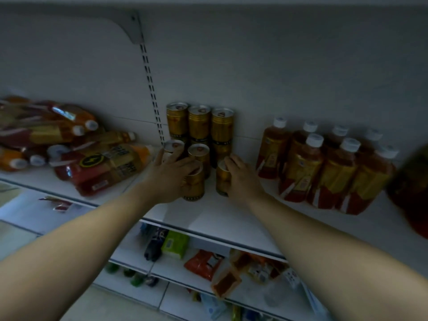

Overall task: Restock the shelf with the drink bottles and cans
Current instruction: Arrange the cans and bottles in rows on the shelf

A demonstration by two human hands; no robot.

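Gold drink cans stand on the white shelf: three stacked cans at the back against the wall, others in front. My left hand grips a front gold can, its fingers also reaching toward a can behind. To the right, my right hand holds another gold can standing on the shelf. Upright orange-red drink bottles with white caps stand in a group at the right.
A heap of wrapped bottles lies on its side at the shelf's left. A slotted upright and a bracket run up the back wall. Lower shelves hold snack packets and a green pack. A dark blurred bottle fills the right edge.
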